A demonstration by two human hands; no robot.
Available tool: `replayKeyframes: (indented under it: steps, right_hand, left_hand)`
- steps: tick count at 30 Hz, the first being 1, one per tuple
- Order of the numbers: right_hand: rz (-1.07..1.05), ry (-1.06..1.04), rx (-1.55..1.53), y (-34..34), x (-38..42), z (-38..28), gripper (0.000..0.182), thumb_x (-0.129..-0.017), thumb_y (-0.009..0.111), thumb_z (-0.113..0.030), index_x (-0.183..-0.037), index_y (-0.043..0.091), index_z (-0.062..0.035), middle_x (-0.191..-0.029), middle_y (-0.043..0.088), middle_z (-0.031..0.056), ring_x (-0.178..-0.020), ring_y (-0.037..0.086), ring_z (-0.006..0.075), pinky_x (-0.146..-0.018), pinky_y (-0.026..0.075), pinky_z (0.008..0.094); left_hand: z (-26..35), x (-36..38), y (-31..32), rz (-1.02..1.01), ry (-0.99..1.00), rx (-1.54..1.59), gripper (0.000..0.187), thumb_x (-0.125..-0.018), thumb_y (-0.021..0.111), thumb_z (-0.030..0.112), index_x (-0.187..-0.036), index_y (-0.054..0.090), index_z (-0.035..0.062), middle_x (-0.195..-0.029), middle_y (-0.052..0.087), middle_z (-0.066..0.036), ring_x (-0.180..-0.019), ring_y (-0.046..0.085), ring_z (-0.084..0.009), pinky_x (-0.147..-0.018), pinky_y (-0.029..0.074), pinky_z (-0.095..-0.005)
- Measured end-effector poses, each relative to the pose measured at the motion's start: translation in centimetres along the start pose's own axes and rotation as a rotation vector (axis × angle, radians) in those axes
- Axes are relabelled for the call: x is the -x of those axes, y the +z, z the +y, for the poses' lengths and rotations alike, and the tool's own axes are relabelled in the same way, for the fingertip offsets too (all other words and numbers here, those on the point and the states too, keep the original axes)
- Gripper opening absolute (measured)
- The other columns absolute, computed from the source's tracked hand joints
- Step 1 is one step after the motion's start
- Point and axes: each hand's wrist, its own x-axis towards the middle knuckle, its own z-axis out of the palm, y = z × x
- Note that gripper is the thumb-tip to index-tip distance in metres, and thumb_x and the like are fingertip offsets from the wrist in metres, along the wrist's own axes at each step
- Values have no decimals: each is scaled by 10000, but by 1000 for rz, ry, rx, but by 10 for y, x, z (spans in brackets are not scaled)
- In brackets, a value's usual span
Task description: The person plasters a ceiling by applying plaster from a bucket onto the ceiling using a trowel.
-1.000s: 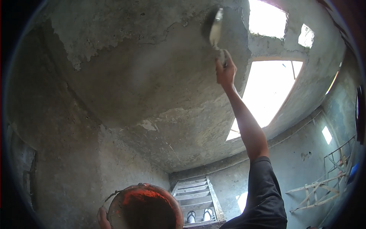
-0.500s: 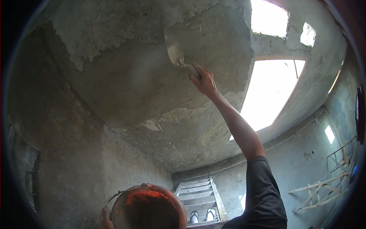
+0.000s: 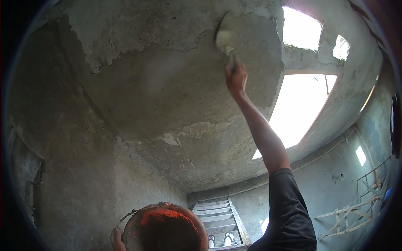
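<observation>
My right hand [image 3: 236, 78] is closed round the handle of a trowel [image 3: 225, 38], whose blade lies against the grey plastered wall [image 3: 167, 96] near the upper edge of the darker patch. The arm is stretched out, with a dark sleeve at its base. At the bottom, my left hand [image 3: 117, 239] has its fingers on the left side of a round bucket [image 3: 204, 228] with orange-red stains inside. A thin wire handle rises from the bucket's rim beside these fingers. The inside of the bucket is dark.
A wooden ladder [image 3: 236, 215] stands below, with two feet in sandals on it. Bright openings, among them a large window [image 3: 302, 106], pierce the wall at the right. A wooden frame [image 3: 347, 219] is at the lower right.
My right hand and the trowel have moved up and to the right along the wall. The view has shifted slightly. My left hand remains at the bucket.
</observation>
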Motion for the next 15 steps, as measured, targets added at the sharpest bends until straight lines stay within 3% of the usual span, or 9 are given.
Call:
replayKeyframes:
  steps: [2, 6, 8, 10, 12, 13, 15]
  right_hand:
    - [-251, 5, 1, 1, 26, -9, 529, -807, 658, -164, -1299, 485, -77, -980, 597, 215, -824, 626, 363, -736, 516, 417]
    - [-375, -41, -20, -13, 42, -24, 530, -803, 664, -165, -1294, 492, -63, -1008, 597, 217, -826, 625, 367, -734, 525, 416]
    - [-217, -38, -85, -20, 31, -17, 510, -811, 658, -179, -1276, 505, -38, -1045, 602, 212, -836, 633, 345, -732, 525, 414]
    - [-104, 119, -37, -34, 8, -17, 473, -820, 648, -180, -1245, 528, -11, -1063, 614, 216, -844, 647, 315, -740, 519, 401]
    - [126, 16, 32, -30, -13, 22, 455, -822, 642, -171, -1231, 539, 0, -1036, 629, 220, -791, 646, 286, -735, 510, 386]
    - [125, 13, 32, -37, -18, 23, 455, -822, 642, -171, -1231, 539, 0, -1036, 629, 220, -791, 646, 286, -735, 510, 386]
    - [62, 364, -108, -46, -26, 19, 453, -817, 642, -163, -1224, 544, 10, -1027, 635, 223, -797, 648, 292, -742, 502, 376]
  left_hand:
    - [-2, 1, 2, 0, -1, 2, 600, -941, 455, 443, -1337, 453, -7, -1382, 443, -189, -1280, 409, -331, -1062, 316, -388]
    - [-4, 2, 3, -5, -3, -3, 602, -941, 453, 445, -1337, 453, -9, -1381, 443, -189, -1282, 406, -332, -1064, 312, -386]
    - [-4, 3, 0, -7, -4, -10, 602, -941, 453, 445, -1336, 452, -9, -1381, 443, -189, -1283, 405, -333, -1066, 311, -386]
    - [-4, 6, -2, -12, -7, -18, 603, -941, 452, 446, -1336, 452, -10, -1381, 443, -190, -1284, 403, -334, -1067, 309, -385]
    - [-3, 6, -3, -16, -6, -21, 604, -941, 451, 447, -1336, 452, -11, -1381, 443, -190, -1285, 402, -335, -1069, 307, -385]
    - [-4, 6, -2, -16, -8, -19, 604, -942, 450, 447, -1336, 452, -11, -1381, 443, -190, -1285, 401, -335, -1069, 306, -384]
    - [-7, 7, -1, -17, -11, -17, 605, -942, 450, 447, -1335, 451, -12, -1380, 443, -190, -1286, 400, -336, -1071, 304, -384]
